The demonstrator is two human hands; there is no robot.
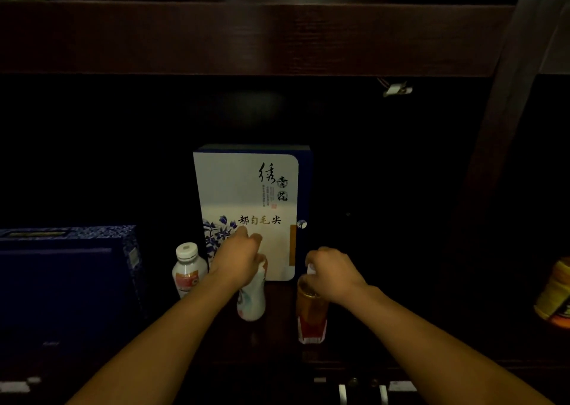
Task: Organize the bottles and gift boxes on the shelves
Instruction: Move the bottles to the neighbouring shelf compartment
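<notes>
The slim white plastic bottle with a pastel print [251, 301] stands upright on the dark wooden shelf [277, 353], near its front edge. The left hand [237, 259] comes down on it from above, fingers curled round its top so that the cap is hidden. Just to its right, apart from it, stands the clear bottle of amber drink with a red label [311, 312]. The right hand [331, 273] grips this one at the neck, a bit of white cap showing under the fingers. Both forearms reach in from the bottom of the view.

Right behind the two bottles, the tall white gift box with blue flowers and black calligraphy [246, 195] stands upright, its printed face forward and a dark blue side showing on the right. The left hand's knuckles overlap its lower part (whether they touch it cannot be told). Left of the held white bottle stands a small white bottle with a pink label and a white screw cap [188, 269], just beside the box's lower left corner.

Further left sits a large dark blue gift box with a patterned edge [61, 275]. At the far right edge a yellow-and-orange container [555, 293] is partly cut off. Above, a dark wooden board [246, 37] spans the view.
</notes>
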